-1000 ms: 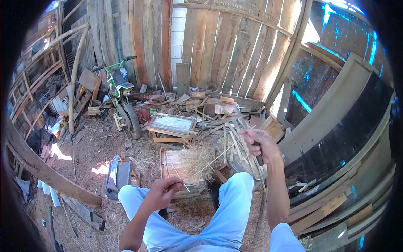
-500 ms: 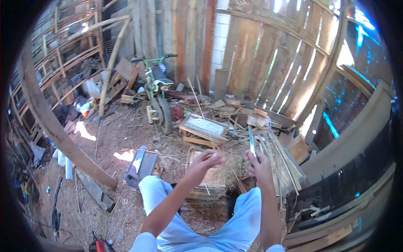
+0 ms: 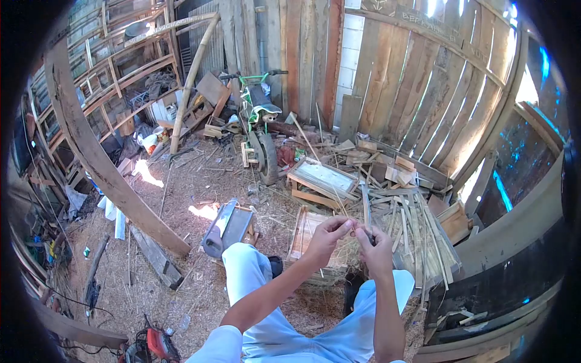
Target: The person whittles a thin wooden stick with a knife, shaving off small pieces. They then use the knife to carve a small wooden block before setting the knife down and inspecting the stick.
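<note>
Littered floor (image 3: 203,302), hands (image 3: 327,242) closer, holding stick (image 3: 318,161), knife (image 3: 367,204)

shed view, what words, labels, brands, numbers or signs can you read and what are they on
"BERKAH", probably, in pale letters on the upper-right crossbeam; the letters after it are too blurred to read.
Marks on the upper-left pole: too small and blurred to read.
No other text is legible.
</note>
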Available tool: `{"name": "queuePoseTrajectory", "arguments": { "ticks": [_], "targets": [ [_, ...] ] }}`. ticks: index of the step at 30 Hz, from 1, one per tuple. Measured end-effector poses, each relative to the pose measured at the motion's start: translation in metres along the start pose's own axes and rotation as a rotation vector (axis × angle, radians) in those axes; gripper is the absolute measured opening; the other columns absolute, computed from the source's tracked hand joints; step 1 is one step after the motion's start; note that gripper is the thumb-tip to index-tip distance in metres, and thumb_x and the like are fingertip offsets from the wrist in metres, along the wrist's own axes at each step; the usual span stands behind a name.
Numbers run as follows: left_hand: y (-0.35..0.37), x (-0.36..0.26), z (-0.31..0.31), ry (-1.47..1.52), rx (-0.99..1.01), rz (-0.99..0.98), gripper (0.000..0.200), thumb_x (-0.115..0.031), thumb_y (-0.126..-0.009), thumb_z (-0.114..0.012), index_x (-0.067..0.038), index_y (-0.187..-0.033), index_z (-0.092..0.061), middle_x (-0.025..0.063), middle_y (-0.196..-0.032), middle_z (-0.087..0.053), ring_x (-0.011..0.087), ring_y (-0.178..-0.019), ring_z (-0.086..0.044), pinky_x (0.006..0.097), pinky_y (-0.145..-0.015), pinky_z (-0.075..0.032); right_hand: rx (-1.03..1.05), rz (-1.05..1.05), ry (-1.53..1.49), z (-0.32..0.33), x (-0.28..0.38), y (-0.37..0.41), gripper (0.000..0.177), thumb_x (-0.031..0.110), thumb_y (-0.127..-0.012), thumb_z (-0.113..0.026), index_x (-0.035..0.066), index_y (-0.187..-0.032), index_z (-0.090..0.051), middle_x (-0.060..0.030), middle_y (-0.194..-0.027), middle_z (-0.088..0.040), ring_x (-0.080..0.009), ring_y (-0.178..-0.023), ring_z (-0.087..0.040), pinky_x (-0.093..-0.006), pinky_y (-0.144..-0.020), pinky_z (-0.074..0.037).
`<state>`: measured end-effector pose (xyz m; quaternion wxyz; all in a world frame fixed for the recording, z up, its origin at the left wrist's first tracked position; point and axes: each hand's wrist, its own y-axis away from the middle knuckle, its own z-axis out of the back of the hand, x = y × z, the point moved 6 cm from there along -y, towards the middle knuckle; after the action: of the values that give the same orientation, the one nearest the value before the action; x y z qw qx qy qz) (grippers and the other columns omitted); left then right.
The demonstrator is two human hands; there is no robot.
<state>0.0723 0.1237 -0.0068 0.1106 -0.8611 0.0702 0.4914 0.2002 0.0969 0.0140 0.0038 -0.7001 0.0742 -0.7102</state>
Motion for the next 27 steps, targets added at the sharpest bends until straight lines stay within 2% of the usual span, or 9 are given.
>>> {"name": "queuePoseTrajectory", "arguments": {
  "ticks": [1, 4, 8, 14, 16, 18, 20, 23, 27],
  "targets": [
    [0.000, 0.001, 0.000, 0.012, -0.005, -0.007, 0.017, -0.015, -0.089, -0.062, -0.002, -0.100, -0.064, 0.0029, -0.095, -0.064, 0.0094, -0.088, -0.055, 0.0255, -0.083, -0.041, -0.003, 0.073, 0.065, 0.001, 0.000, 0.000, 0.019, 0.019, -0.084, -0.066, 0.001, -0.087, -0.067, 0.0043, -0.059, -0.051, -0.0033, -0.052, -0.042, -0.0230, -0.046, -0.032],
    [0.003, 0.000, 0.001, -0.046, -0.041, 0.005, 0.018, -0.016, -0.089, -0.062, -0.002, -0.100, -0.064, 0.0031, -0.094, -0.064, 0.0089, -0.087, -0.055, 0.0246, -0.082, -0.041, -0.024, -0.037, 0.107, 0.003, -0.009, 0.003, 0.018, 0.018, -0.084, -0.065, 0.000, -0.087, -0.068, 0.0036, -0.061, -0.052, -0.0038, -0.055, -0.042, -0.0241, -0.049, -0.034],
    [-0.007, -0.019, 0.023, -0.097, -0.086, -0.063, 0.020, -0.019, -0.088, -0.062, -0.004, -0.101, -0.063, 0.0032, -0.095, -0.063, 0.0098, -0.085, -0.055, 0.0238, -0.077, -0.040, 0.011, -0.004, 0.243, 0.010, -0.015, 0.005, 0.018, 0.018, -0.086, -0.063, 0.000, -0.086, -0.067, 0.0029, -0.062, -0.053, -0.0040, -0.055, -0.043, -0.0239, -0.049, -0.033],
    [-0.018, -0.106, 0.064, -0.018, -0.127, -0.265, 0.013, -0.014, -0.090, -0.058, -0.007, -0.101, -0.057, 0.0041, -0.092, -0.061, 0.0147, -0.087, -0.061, 0.0285, -0.077, -0.050, 0.044, -0.062, 0.163, 0.022, 0.002, 0.025, 0.017, 0.017, -0.089, -0.057, 0.001, -0.087, -0.063, 0.0015, -0.064, -0.056, -0.0040, -0.053, -0.046, -0.0226, -0.050, -0.036],
    [-0.015, -0.132, 0.077, 0.027, -0.176, -0.399, 0.016, -0.009, -0.089, -0.057, -0.006, -0.104, -0.053, 0.0053, -0.093, -0.061, 0.0172, -0.087, -0.064, 0.0289, -0.073, -0.055, 0.037, -0.046, 0.259, 0.027, 0.015, 0.030, 0.017, 0.017, -0.089, -0.057, 0.001, -0.088, -0.062, 0.0004, -0.068, -0.058, -0.0034, -0.054, -0.047, -0.0217, -0.050, -0.037],
    [-0.007, -0.143, 0.075, -0.004, -0.194, -0.436, 0.017, -0.006, -0.089, -0.057, -0.006, -0.105, -0.052, 0.0055, -0.093, -0.061, 0.0175, -0.086, -0.064, 0.0281, -0.071, -0.055, 0.025, -0.102, 0.155, 0.026, 0.015, 0.034, 0.017, 0.016, -0.089, -0.057, 0.000, -0.088, -0.062, -0.0011, -0.070, -0.059, -0.0049, -0.057, -0.050, -0.0222, -0.053, -0.039],
    [-0.002, -0.149, 0.074, -0.035, -0.215, -0.468, 0.019, -0.003, -0.088, -0.058, -0.005, -0.105, -0.050, 0.0056, -0.092, -0.061, 0.0178, -0.084, -0.064, 0.0273, -0.068, -0.056, -0.045, 0.077, 0.309, 0.028, 0.018, 0.035, 0.017, 0.016, -0.087, -0.060, 0.000, -0.087, -0.062, -0.0026, -0.071, -0.060, -0.0077, -0.062, -0.053, -0.0241, -0.058, -0.042],
    [0.006, -0.152, 0.071, -0.046, -0.259, -0.573, 0.021, 0.000, -0.086, -0.058, -0.005, -0.104, -0.048, 0.0051, -0.094, -0.058, 0.0180, -0.082, -0.064, 0.0285, -0.067, -0.057, -0.065, 0.055, 0.365, 0.025, 0.024, 0.036, 0.017, 0.017, -0.085, -0.062, 0.000, -0.086, -0.063, -0.0037, -0.072, -0.062, -0.0098, -0.067, -0.055, -0.0261, -0.064, -0.043],
    [0.008, -0.149, 0.078, -0.047, -0.295, -0.549, 0.026, 0.003, -0.086, -0.057, -0.005, -0.108, -0.047, 0.0061, -0.094, -0.058, 0.0184, -0.083, -0.064, 0.0289, -0.068, -0.058, -0.079, 0.167, 0.365, 0.029, 0.028, 0.034, 0.016, 0.016, -0.082, -0.065, 0.000, -0.082, -0.064, -0.0031, -0.070, -0.062, -0.0078, -0.065, -0.055, -0.0250, -0.060, -0.042]
  ]
}}
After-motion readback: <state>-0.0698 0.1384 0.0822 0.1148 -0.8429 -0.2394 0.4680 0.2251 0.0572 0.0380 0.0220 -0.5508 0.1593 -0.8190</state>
